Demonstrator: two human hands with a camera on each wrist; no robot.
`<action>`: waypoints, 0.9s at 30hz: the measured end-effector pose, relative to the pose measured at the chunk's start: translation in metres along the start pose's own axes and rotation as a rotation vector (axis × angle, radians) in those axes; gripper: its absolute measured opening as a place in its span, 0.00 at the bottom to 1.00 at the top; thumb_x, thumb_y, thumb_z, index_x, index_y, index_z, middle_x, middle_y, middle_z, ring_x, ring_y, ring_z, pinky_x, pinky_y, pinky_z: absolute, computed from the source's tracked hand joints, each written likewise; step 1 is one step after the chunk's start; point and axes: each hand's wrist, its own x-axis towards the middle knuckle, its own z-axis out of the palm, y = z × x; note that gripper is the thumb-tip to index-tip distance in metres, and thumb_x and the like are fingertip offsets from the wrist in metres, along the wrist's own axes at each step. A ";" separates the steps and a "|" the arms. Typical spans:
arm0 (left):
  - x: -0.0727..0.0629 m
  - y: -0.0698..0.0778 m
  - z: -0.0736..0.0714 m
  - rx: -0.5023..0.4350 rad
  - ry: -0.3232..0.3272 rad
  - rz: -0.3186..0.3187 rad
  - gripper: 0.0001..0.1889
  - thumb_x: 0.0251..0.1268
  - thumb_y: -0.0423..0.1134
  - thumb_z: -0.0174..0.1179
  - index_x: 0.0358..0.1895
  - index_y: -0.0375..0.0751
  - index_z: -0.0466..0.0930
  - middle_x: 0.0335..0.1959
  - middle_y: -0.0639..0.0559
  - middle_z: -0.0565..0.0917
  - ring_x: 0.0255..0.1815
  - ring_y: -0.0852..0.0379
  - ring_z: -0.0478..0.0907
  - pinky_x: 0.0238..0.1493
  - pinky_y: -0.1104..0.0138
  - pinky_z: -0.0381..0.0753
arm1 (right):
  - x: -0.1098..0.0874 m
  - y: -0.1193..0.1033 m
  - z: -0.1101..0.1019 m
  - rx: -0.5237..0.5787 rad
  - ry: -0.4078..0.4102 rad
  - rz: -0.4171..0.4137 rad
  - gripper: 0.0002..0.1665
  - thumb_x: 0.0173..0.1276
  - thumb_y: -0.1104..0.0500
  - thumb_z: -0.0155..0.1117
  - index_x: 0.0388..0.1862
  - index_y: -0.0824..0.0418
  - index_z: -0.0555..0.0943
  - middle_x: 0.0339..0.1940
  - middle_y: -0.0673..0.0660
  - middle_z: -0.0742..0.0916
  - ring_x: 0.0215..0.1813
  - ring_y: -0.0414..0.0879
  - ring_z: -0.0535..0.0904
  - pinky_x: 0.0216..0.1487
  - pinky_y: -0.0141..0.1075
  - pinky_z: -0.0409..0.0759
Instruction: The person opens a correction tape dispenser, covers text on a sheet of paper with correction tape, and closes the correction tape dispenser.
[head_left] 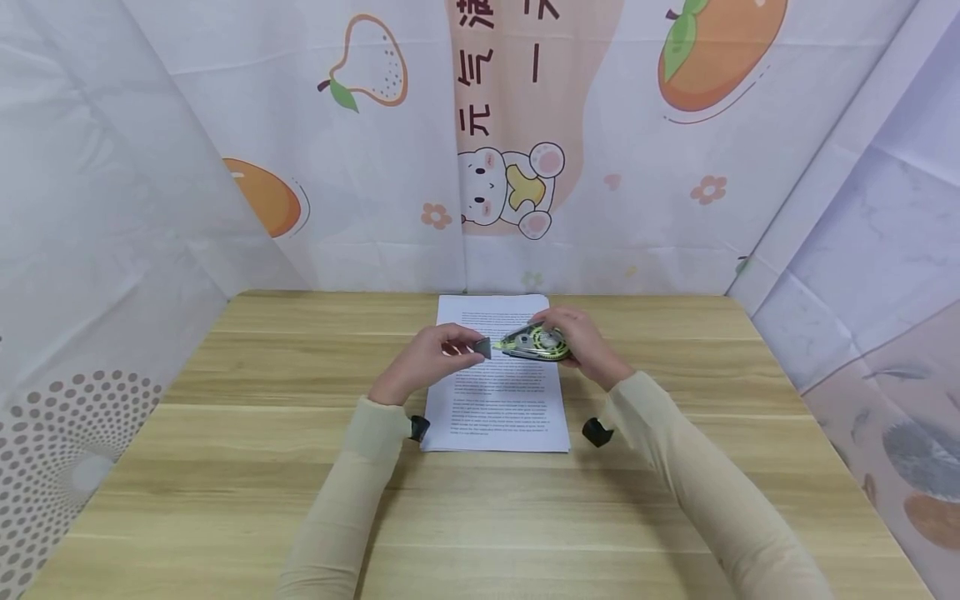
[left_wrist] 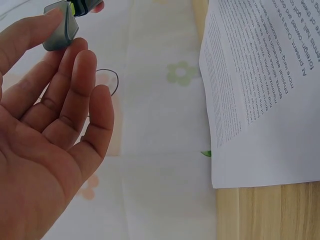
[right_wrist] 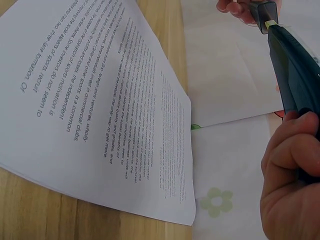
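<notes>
My right hand grips a correction tape with a clear, yellow-green body, its tip pointing left. Between thumb and fingers, my left hand pinches a small dark translucent cap. In the head view the cap sits just left of the tape's tip. The right wrist view shows the cap right at the yellowish tip of the correction tape; whether they touch I cannot tell. Both hands are above a stack of printed paper. In the left wrist view the other left fingers are loosely bent.
The paper lies on a wooden table, near its back edge. Behind the table hangs a white printed curtain, with more cloth at both sides. A dark wrist device sits by the right cuff, another by the left.
</notes>
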 end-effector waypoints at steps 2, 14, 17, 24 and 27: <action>0.000 0.001 0.001 0.003 -0.003 -0.008 0.14 0.57 0.44 0.65 0.47 0.48 0.83 0.40 0.56 0.82 0.41 0.57 0.75 0.47 0.64 0.75 | 0.000 0.000 0.001 0.003 0.000 0.001 0.21 0.60 0.58 0.50 0.51 0.61 0.78 0.35 0.51 0.80 0.23 0.38 0.75 0.18 0.28 0.70; 0.002 0.002 0.007 0.016 0.000 0.030 0.14 0.57 0.44 0.66 0.46 0.48 0.83 0.40 0.56 0.83 0.39 0.58 0.76 0.46 0.65 0.75 | -0.003 -0.001 0.003 0.001 -0.027 0.001 0.22 0.60 0.58 0.50 0.52 0.62 0.78 0.33 0.51 0.81 0.22 0.38 0.74 0.16 0.27 0.67; 0.002 0.002 0.008 0.010 0.004 0.038 0.13 0.56 0.43 0.66 0.46 0.48 0.83 0.39 0.56 0.83 0.38 0.59 0.76 0.45 0.66 0.75 | -0.003 0.000 0.003 -0.005 -0.032 -0.005 0.22 0.60 0.58 0.49 0.52 0.62 0.78 0.31 0.51 0.81 0.20 0.37 0.73 0.15 0.27 0.64; 0.003 0.002 0.009 0.012 0.012 0.047 0.13 0.56 0.44 0.66 0.45 0.48 0.83 0.39 0.56 0.83 0.38 0.59 0.76 0.45 0.66 0.75 | -0.002 0.000 0.003 -0.027 -0.042 -0.018 0.22 0.61 0.58 0.49 0.53 0.62 0.77 0.31 0.52 0.81 0.21 0.38 0.72 0.14 0.28 0.63; 0.003 0.001 0.009 0.012 0.011 0.043 0.14 0.56 0.44 0.66 0.46 0.48 0.83 0.39 0.56 0.83 0.38 0.58 0.76 0.45 0.66 0.75 | -0.005 -0.003 0.004 -0.034 -0.048 -0.012 0.22 0.63 0.58 0.48 0.54 0.63 0.76 0.33 0.52 0.80 0.22 0.38 0.72 0.15 0.28 0.64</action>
